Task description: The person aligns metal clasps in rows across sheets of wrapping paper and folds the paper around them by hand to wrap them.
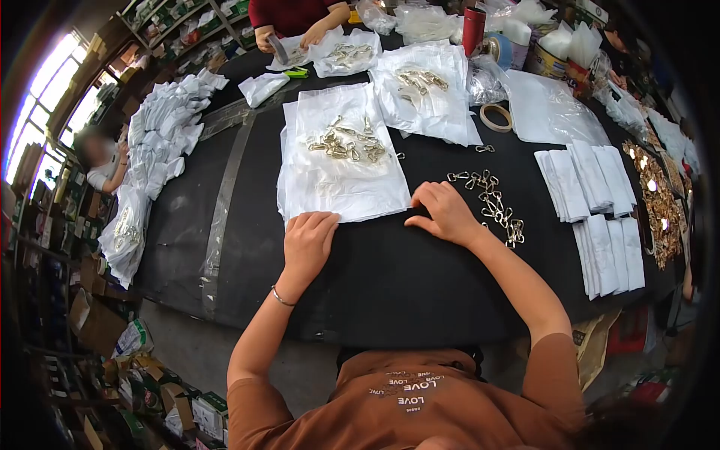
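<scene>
A stack of white sheets (345, 187) lies on the black table, with a pile of metal clasps (349, 142) on top. My left hand (310, 236) rests at the stack's near left corner, its fingers together over the edge; whether they pinch the sheet is hard to tell. At the near right corner is my right hand (442, 212), thumb and forefinger apart, with nothing visible between them. Loose metal clasps (493, 199) lie on the table just right of my right hand.
Behind are another sheet stack (442, 120), a tape roll (496, 118) and a red cup (473, 31). Folded white bundles (592, 180) lie right, a long heap of wrapped packets (161, 135) left. A person (296, 19) works across the table (375, 285).
</scene>
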The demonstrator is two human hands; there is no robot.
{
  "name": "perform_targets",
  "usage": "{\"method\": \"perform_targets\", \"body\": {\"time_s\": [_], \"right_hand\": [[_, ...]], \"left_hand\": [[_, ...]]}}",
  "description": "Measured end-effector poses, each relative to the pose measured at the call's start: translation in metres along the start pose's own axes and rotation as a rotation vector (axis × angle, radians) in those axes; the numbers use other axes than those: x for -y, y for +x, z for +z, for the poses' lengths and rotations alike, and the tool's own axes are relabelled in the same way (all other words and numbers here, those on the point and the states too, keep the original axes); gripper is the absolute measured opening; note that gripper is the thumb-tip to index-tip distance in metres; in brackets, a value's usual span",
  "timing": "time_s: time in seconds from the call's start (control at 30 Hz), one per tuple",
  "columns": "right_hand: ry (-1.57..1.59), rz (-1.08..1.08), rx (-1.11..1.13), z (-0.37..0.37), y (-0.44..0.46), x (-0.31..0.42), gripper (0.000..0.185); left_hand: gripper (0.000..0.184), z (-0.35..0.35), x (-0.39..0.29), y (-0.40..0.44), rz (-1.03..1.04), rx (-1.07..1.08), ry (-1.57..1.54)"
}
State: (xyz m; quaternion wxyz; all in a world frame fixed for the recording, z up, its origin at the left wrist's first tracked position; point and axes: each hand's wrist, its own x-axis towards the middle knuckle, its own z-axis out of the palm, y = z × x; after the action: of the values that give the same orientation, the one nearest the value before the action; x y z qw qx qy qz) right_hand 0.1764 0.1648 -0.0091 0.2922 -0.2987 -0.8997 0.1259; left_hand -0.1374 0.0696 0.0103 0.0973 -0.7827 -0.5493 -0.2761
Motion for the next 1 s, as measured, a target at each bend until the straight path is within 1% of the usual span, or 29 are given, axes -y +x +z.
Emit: {"method": "perform_targets", "body": {"time_s": [0.13, 0.17, 0.3, 0.33, 0.47, 0.5, 0.63, 0.67, 0.83, 0.9, 1.0], "right_hand": [[-0.064, -0.043, -0.217, 0.011, 0.019, 0.024, 0.014], [-0.064, -0.043, -0.221, 0.012, 0.019, 0.024, 0.014], [0.012, 0.043, -0.086, 0.017, 0.017, 0.013, 0.015], [0.011, 0.04, -0.084, 0.017, 0.016, 0.011, 0.015], [-0.048, -0.003, -0.163, 0.016, 0.007, 0.008, 0.012], [-0.046, 0.0, -0.163, 0.017, 0.006, 0.008, 0.012], [-0.023, 0.024, -0.134, 0.017, 0.013, 0.006, 0.008], [-0.021, 0.021, -0.135, 0.016, 0.013, 0.006, 0.008], [-0.089, -0.058, -0.039, -0.008, -0.01, 0.007, 0.005], [-0.111, -0.075, -0.028, -0.022, -0.028, 0.012, 0.005], [-0.163, -0.064, 0.104, -0.048, -0.059, 0.023, 0.005]], "left_hand": [[0.011, -0.001, -0.003, -0.003, -0.026, 0.007, -0.043], [0.011, -0.001, -0.003, -0.003, -0.024, 0.007, -0.04], [0.004, 0.0, 0.0, -0.004, -0.111, 0.006, -0.108], [0.004, 0.0, 0.001, -0.005, -0.114, 0.003, -0.108], [0.006, 0.001, 0.005, -0.012, -0.004, 0.041, -0.101], [0.006, 0.0, 0.003, -0.012, -0.003, 0.044, -0.101], [0.014, -0.001, -0.003, -0.006, -0.139, 0.012, -0.092], [0.014, -0.003, -0.005, -0.004, -0.14, 0.011, -0.089], [0.019, -0.008, -0.009, 0.0, -0.095, -0.039, 0.026], [0.019, -0.011, -0.009, -0.007, 0.01, 0.022, 0.027], [0.017, -0.017, -0.022, -0.02, 0.145, 0.106, -0.014]]}}
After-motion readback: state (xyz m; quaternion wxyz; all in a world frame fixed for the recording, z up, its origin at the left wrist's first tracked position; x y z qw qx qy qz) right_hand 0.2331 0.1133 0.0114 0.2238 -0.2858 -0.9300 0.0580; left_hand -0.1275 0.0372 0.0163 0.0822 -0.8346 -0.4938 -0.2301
